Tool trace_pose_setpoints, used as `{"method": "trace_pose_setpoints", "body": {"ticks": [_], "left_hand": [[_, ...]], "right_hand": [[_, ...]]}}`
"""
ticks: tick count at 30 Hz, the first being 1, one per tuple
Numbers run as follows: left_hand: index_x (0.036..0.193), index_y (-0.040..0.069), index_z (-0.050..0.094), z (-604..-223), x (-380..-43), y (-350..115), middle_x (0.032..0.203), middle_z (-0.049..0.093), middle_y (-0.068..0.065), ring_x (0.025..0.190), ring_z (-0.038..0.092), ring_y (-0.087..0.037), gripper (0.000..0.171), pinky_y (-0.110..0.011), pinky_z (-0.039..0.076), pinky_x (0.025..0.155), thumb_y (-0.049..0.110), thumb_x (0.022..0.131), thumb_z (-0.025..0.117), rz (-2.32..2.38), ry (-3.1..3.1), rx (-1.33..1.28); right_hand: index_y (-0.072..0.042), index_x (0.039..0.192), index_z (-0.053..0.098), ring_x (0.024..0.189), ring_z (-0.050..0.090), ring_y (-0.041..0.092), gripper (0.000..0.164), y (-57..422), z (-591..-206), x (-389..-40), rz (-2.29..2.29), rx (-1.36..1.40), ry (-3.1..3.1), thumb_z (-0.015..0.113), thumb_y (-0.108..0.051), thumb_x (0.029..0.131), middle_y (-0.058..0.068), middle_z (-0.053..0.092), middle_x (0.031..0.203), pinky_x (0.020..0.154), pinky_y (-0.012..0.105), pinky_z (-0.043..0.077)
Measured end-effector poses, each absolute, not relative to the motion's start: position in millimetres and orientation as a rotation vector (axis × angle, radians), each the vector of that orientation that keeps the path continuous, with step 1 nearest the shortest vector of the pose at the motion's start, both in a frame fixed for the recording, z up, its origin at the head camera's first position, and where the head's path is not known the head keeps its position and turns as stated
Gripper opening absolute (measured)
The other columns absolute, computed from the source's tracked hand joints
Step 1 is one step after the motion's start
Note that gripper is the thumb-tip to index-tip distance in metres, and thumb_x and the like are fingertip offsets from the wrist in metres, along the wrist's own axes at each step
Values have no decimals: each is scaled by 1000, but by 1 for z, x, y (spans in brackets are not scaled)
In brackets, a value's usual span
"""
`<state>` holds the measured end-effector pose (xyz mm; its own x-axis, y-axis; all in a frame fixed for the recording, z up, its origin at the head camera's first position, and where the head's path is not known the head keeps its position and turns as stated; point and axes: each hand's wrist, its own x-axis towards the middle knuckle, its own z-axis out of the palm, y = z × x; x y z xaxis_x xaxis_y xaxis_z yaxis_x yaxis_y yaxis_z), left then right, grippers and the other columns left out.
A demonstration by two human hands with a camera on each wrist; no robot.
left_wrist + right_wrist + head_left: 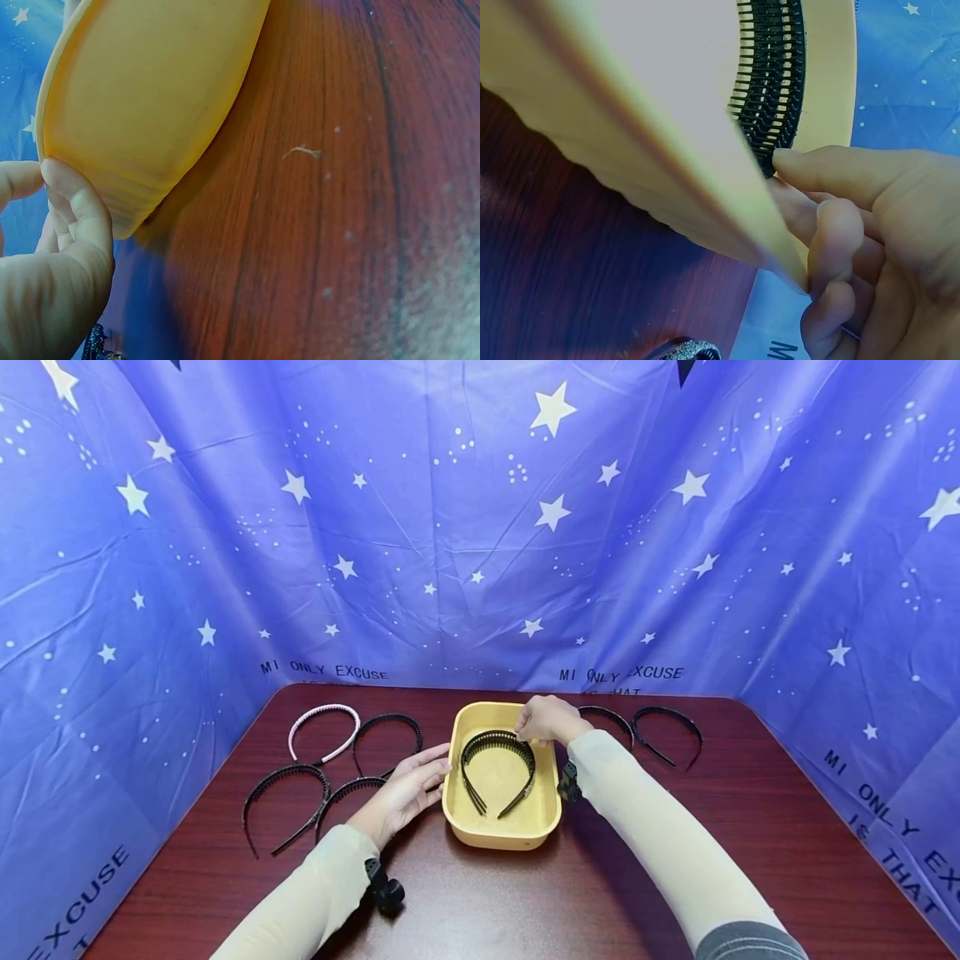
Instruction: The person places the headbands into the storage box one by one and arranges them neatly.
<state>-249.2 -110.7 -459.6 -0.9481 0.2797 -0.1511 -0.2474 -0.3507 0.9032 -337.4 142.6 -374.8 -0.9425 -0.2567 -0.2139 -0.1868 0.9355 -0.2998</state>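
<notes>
A yellow plastic basin [504,842] stands mid-table with nested black toothed headbands [498,739] lying in it, arch toward the far end. My right hand [551,720] reaches over the basin's far right corner. In the right wrist view, its thumb and index finger pinch the toothed part of a black headband [769,75], and the other fingers are curled by the rim. My left hand [405,789] is at the basin's left side. The left wrist view shows its fingertips pinching the rim of the basin [157,82].
Left on the dark red wooden table [600,910] lie a pinkish-white headband [325,708] and several black headbands [285,770]. More black headbands [667,712] lie at the back right, one partly behind my right hand. A blue star-patterned cloth [480,527] hangs around the table.
</notes>
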Motion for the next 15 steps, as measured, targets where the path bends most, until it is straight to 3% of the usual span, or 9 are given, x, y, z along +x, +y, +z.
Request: {"method": "trace_pose_setpoints", "body": {"ticks": [8,15], "left_hand": [[150,-3,36,-460,-249,-111,119,62,-11,102,61,-15,55,-30,53,86,0,98,54,2344,1565,48],[151,-3,35,-460,-250,-112,120,62,-11,102,61,-15,56,-29,53,85,0,98,54,2341,1563,55]], "right_hand": [[-22,96,76,59,64,11,11,143,-376,-337,-441,-324,2841,77,-28,88,-6,70,85,76,39,50],[-22,94,75,58,64,12,7,142,-374,-336,-428,-329,2836,76,-26,88,-3,70,97,75,38,51]]}}
